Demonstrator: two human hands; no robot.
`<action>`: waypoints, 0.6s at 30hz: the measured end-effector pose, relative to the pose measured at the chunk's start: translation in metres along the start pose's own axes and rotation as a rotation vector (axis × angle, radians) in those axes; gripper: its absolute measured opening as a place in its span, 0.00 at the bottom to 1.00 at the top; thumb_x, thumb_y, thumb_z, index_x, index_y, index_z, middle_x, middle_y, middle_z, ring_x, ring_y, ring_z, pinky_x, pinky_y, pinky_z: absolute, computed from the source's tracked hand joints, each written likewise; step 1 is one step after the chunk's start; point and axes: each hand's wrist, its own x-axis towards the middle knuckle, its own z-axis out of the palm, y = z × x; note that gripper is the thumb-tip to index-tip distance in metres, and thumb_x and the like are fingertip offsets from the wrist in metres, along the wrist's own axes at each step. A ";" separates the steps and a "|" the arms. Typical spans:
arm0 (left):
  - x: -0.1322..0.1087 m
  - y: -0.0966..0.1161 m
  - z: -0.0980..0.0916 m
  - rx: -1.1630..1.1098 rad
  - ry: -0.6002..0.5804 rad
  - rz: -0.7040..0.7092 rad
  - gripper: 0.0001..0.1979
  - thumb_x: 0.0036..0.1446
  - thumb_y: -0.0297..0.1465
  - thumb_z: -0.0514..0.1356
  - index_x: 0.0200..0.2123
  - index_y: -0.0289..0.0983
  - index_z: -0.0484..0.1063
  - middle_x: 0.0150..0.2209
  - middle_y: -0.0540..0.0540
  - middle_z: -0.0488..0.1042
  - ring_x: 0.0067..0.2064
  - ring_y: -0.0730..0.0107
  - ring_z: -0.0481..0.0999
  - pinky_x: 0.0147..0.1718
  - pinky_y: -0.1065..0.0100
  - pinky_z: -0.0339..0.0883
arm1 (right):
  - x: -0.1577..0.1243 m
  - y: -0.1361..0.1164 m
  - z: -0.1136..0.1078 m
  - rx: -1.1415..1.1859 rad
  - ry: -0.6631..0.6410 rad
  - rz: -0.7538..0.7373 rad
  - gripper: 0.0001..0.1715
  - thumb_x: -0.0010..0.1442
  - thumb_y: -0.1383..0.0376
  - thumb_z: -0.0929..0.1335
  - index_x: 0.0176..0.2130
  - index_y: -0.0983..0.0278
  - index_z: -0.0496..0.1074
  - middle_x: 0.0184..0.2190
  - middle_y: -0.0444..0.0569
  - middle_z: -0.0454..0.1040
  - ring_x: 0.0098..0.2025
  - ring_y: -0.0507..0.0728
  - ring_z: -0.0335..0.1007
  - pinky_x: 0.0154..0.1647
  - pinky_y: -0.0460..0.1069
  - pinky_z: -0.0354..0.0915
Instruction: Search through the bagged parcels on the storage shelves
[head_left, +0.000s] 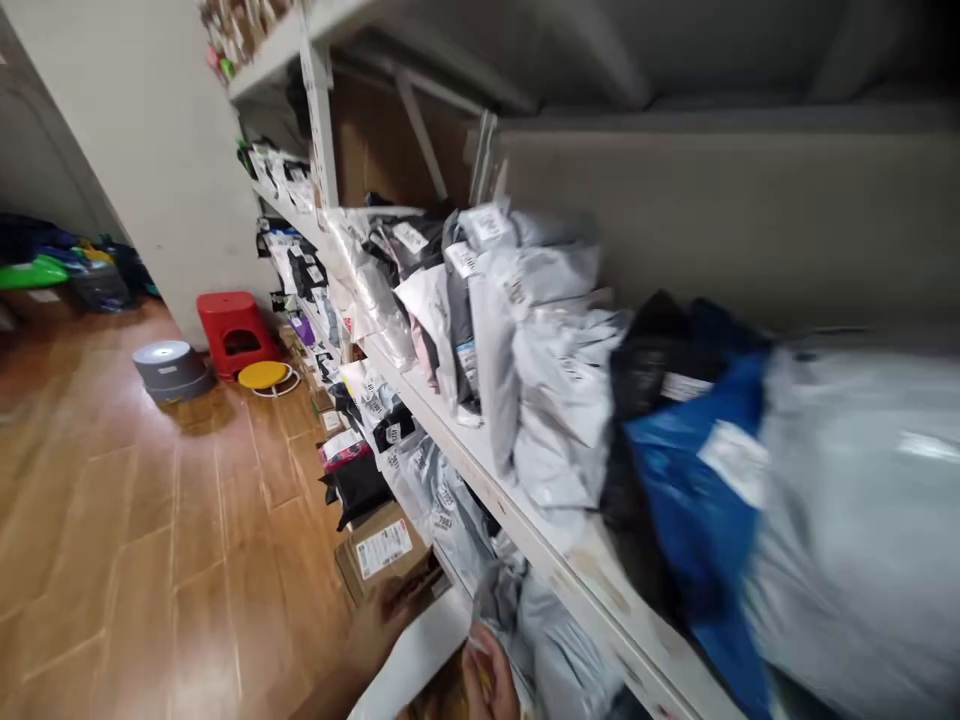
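- The white sheet point(416, 645) is seen between six and seven o'clock, slanted up from the lower edge of the view, between the two hands.
- The left hand point(379, 622) is placed at seven o'clock, beside the sheet's upper edge, with its fingers bent; whether its grip is clenched on anything cannot be told through the blur.
- The right hand point(493, 678) is placed at six o'clock, fingers curled near the sheet's other end; what is grasped, if anything, cannot be made out.
- A cardboard box point(375, 550) is set at seven o'clock just beyond the left hand; a white shipping label point(384, 548) is stuck on it, its small print unreadable.
- Grey parcels point(442, 500) are stacked just below the shelf edge point(480, 470), between six and seven o'clock; one is marked with what seems to read "7003".
- On the shelf, a blue bag point(694, 480) is seen at four o'clock, with a white label point(735, 462) blurred past reading.
- A large grey bag point(862, 500) is pressed against its right side.
- A red stool point(236, 330) is stood on the wooden floor point(150, 560) at nine o'clock.
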 end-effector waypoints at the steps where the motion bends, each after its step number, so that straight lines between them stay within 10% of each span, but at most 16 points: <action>1: 0.026 0.007 0.004 -0.024 -0.011 0.017 0.38 0.45 0.46 0.52 0.55 0.28 0.66 0.55 0.33 0.72 0.55 0.54 0.73 0.54 0.59 0.67 | 0.015 -0.003 0.023 0.006 -0.034 -0.027 0.34 0.54 0.42 0.69 0.49 0.63 0.71 0.51 0.59 0.75 0.50 0.65 0.74 0.44 0.53 0.75; 5: 0.100 0.030 0.032 -0.140 0.010 0.041 0.42 0.49 0.49 0.51 0.60 0.23 0.59 0.59 0.27 0.66 0.59 0.51 0.68 0.60 0.55 0.60 | 0.089 -0.030 0.095 -0.186 -0.034 -0.261 0.37 0.59 0.47 0.67 0.57 0.68 0.63 0.59 0.66 0.67 0.56 0.67 0.70 0.52 0.60 0.72; 9: 0.125 0.042 0.070 -0.251 0.053 -0.037 0.40 0.48 0.48 0.53 0.56 0.21 0.59 0.55 0.21 0.66 0.61 0.42 0.64 0.62 0.49 0.56 | 0.165 -0.052 0.129 -0.615 0.309 -0.635 0.38 0.57 0.47 0.67 0.50 0.78 0.69 0.45 0.74 0.73 0.56 0.76 0.65 0.57 0.68 0.62; 15: 0.110 0.048 0.104 -0.580 0.206 -0.109 0.29 0.52 0.50 0.54 0.50 0.34 0.61 0.50 0.33 0.67 0.57 0.49 0.66 0.60 0.50 0.58 | 0.213 -0.042 0.104 -0.967 0.644 -0.954 0.33 0.56 0.45 0.69 0.41 0.74 0.75 0.40 0.70 0.74 0.51 0.75 0.66 0.52 0.67 0.63; 18: 0.103 0.052 0.115 -0.590 0.191 -0.002 0.30 0.56 0.43 0.55 0.59 0.35 0.56 0.56 0.34 0.60 0.61 0.54 0.61 0.63 0.55 0.55 | 0.214 -0.042 0.077 -1.086 0.555 -1.189 0.19 0.60 0.56 0.69 0.28 0.68 0.75 0.30 0.59 0.74 0.37 0.65 0.71 0.41 0.59 0.67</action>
